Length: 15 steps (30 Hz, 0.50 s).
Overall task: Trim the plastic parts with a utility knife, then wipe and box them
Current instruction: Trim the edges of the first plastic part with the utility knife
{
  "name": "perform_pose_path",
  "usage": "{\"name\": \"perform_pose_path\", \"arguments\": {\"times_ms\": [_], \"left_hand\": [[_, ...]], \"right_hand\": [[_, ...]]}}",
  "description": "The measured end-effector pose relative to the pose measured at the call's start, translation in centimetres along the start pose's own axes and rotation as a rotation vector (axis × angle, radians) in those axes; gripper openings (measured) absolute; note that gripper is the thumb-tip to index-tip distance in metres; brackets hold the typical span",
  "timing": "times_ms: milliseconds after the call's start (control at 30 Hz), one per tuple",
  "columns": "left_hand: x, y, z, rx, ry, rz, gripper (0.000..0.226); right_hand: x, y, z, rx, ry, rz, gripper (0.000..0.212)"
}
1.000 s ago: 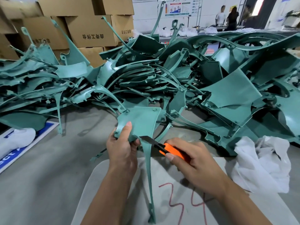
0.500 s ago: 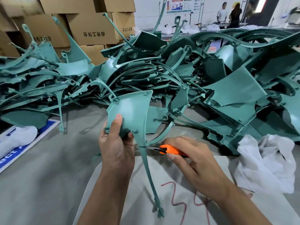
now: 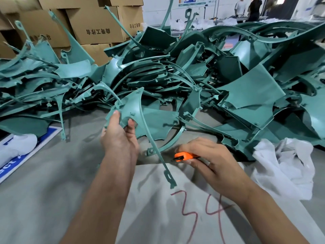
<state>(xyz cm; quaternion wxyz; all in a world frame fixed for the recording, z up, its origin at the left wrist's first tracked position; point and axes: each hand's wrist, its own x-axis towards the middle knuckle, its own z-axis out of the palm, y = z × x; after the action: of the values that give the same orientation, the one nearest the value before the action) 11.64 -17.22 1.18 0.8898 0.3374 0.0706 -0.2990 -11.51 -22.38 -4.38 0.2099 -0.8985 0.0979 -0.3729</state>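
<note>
Nearest us, a pale sheet (image 3: pixel 175 217) marked "34" in red covers the front of the grey worktable (image 3: pixel 44 182). Above it our right hand (image 3: pixel 209 161) curls around an orange utility knife (image 3: pixel 184 156), its dark blade tip pointing left and held just clear of the part's thin stem. Our left hand (image 3: pixel 119 138) grips the teal plastic part (image 3: pixel 131 108) by the lower edge of its fan-shaped panel, thumb on the near face and fingers wrapped behind, lifting it off the table. From the panel a long, narrow stem curves down and to the right, ending in a small looped tab (image 3: pixel 169 178) that hangs over the sheet, close to the red numerals.

To the right, crumpled white plastic wrap (image 3: pixel 284 166) lies by the table's edge. At the left edge a white bundle (image 3: pixel 17 147) rests on a blue-and-white sign (image 3: pixel 22 161).

Behind our hands a tangled heap of matching teal parts (image 3: pixel 193 76) spans the table's width. Farther back, brown cardboard boxes (image 3: pixel 95 25) printed with black characters are stacked at left, and two people (image 3: pixel 248 7) stand at a distant bench.
</note>
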Motion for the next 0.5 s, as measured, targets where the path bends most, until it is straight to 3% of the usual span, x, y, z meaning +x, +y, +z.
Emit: {"name": "perform_pose_path", "arguments": {"times_ms": [267,400,500], "left_hand": [[1.8,2.6,1.2,-0.046,0.086,0.063,0.030],[1.1,1.8,0.5,-0.029,0.094,-0.030,0.026],[0.2,0.9,0.2,-0.087,0.126,-0.135,0.017]], "right_hand": [[-0.1,0.7,-0.8,-0.078,-0.036,-0.017,0.023],[0.0,-0.4,-1.1,0.014,0.267,0.124,0.017],[0.0,-1.6,-0.3,0.253,0.445,0.286,0.006]]}}
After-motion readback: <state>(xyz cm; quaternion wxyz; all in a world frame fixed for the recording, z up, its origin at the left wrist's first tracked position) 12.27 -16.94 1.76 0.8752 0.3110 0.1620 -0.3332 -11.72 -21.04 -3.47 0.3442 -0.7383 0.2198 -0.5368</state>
